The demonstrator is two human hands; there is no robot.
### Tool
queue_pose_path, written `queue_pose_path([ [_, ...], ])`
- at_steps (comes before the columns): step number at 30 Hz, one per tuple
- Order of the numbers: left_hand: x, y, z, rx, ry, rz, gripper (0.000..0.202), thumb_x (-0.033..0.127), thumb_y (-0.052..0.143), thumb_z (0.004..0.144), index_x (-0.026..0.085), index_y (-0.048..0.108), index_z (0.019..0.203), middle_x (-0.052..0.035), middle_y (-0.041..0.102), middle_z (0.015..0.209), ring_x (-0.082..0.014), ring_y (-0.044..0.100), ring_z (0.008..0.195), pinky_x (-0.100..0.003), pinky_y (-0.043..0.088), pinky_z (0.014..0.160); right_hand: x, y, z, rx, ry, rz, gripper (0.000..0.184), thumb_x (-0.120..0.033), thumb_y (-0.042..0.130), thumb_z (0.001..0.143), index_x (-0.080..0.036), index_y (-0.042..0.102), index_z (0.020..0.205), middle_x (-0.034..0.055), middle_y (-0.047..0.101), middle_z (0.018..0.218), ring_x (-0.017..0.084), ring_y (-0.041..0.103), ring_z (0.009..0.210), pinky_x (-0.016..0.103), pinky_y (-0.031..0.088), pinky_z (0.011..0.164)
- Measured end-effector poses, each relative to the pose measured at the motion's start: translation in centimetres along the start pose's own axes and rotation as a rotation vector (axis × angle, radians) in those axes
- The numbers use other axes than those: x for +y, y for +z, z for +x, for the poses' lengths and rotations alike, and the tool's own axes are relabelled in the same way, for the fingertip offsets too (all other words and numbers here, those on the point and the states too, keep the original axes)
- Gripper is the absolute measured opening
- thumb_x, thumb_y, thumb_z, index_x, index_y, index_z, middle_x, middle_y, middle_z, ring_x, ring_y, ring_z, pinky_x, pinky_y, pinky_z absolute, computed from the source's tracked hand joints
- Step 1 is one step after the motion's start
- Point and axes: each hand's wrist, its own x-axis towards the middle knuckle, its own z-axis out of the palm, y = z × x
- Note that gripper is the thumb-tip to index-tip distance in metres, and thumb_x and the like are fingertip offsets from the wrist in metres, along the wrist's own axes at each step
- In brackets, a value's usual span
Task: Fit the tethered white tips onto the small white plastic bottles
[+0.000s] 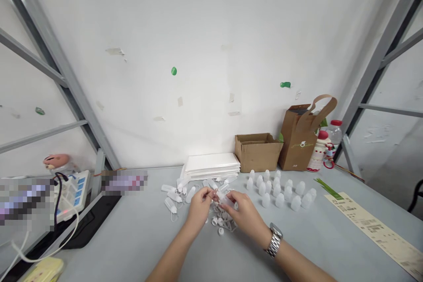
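Note:
My right hand (243, 211) is closed around a small translucent plastic squeeze bottle (225, 199), tilted with its narrow end toward the left. At that narrow end, my left hand (201, 206) pinches the top with thumb and fingertips; the fingers partly hide the cap. Under and between both hands lies a pile of small white caps with loops (221, 221). Several similar bottles with looped caps (170, 205) lie loose to the left of my left hand. On my right, several capless-looking white bottles (279, 200) stand upright in a group.
Behind the hands are a stack of white boards (211, 164), an open cardboard box (258, 155) and a brown paper bag (295, 141). A printed paper strip (373, 229) lies at right. A power strip (74, 198) with cables and a black mat (94, 220) occupy the left.

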Motion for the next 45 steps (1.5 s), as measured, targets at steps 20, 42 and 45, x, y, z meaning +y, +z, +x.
queue_pose_path([
  [20, -1.4, -1.9, 0.8, 0.207, 0.120, 0.316, 0.024, 0.041, 0.058, 0.067, 0.021, 0.068, 0.076, -0.0090, 0.064, 0.101, -0.0283, 0.051, 0.103, -0.042, 0.032, 0.094, 1.2, -2.0, 1.1, 0.101, -0.030, 0.038, 0.026, -0.039, 0.046, 0.083, -0.020, 0.056, 0.097, 0.0064, 0.059, 0.091, 0.022, 0.053, 0.088, 0.035, 0.041, 0.080],
  [42, -2.9, -1.5, 0.8, 0.121, 0.166, 0.676, 0.036, 0.020, 0.038, 0.081, 0.015, 0.049, 0.114, -0.0114, 0.053, 0.119, -0.0204, 0.048, 0.112, -0.038, 0.037, 0.095, 4.5, -7.3, 2.9, 0.232, 0.140, -0.306, 0.011, -0.030, 0.055, 0.074, -0.020, 0.058, 0.071, 0.0013, 0.063, 0.072, 0.018, 0.056, 0.067, 0.029, 0.035, 0.064],
  [45, -2.8, -1.6, 0.7, 0.091, 0.211, 0.789, 0.030, 0.019, 0.039, 0.081, 0.017, 0.057, 0.104, -0.0091, 0.060, 0.108, -0.0208, 0.053, 0.103, -0.037, 0.040, 0.090, 4.5, -6.9, 2.8, 0.204, 0.138, -0.398, 0.013, -0.029, 0.054, 0.075, -0.020, 0.059, 0.067, 0.0030, 0.061, 0.076, 0.020, 0.055, 0.075, 0.031, 0.032, 0.068],
])
